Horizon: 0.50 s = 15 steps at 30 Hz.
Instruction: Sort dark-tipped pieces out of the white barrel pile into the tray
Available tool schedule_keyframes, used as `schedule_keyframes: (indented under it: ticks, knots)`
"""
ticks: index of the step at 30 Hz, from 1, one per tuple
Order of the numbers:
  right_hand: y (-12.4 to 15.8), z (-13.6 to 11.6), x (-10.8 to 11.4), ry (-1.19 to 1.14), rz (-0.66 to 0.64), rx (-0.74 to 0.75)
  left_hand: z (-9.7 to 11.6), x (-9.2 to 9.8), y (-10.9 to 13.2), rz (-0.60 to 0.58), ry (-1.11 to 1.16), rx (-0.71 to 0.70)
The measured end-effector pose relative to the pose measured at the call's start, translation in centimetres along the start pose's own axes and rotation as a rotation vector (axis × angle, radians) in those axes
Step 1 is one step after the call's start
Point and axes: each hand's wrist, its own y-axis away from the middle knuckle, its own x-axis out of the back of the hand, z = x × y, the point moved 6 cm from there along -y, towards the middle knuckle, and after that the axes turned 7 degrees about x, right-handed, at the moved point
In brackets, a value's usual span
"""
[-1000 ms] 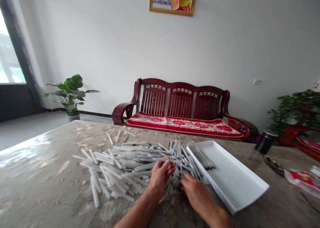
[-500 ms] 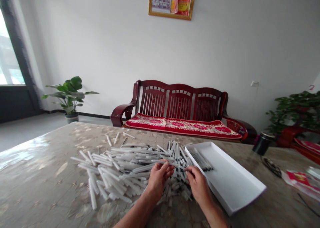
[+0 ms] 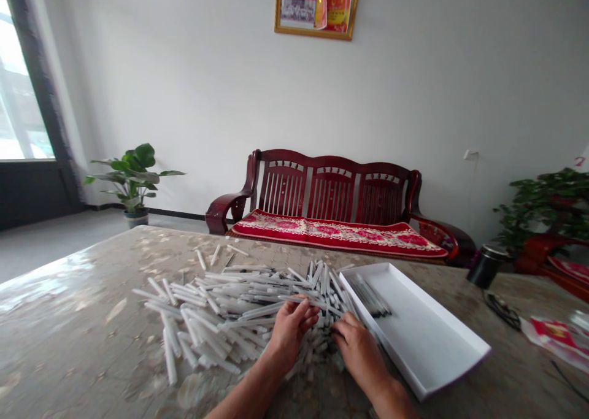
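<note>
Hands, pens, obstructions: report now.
Left hand pinching slim pen. Right hand low by pen pile, grip unclear. Pile crowding both hands; white box at right.

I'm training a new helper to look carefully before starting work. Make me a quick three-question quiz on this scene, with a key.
1. Which of the person's hands is nearer the white box?
2. True or false: pens fill the whole box.
3. Seen from the camera, the heap of pens lies:
A) left of the box
B) inside the box
C) right of the box

Key:
1. The right hand.
2. False; the row of pens covers only its far left part.
3. A
</note>
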Motion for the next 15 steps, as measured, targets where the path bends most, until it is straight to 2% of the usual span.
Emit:
schedule_keyframes:
  ticks: [6, 15]
  knots:
    - [-0.14, -0.18, 0.15, -0.006, -0.016, -0.002, -0.04, 0.06, 0.00, -0.002, 0.006, 0.001]
    - [0.08, -0.70, -0.43, 0.218, -0.020, 0.080, -0.24, 0.20, -0.16, 0.014, 0.011, 0.010]
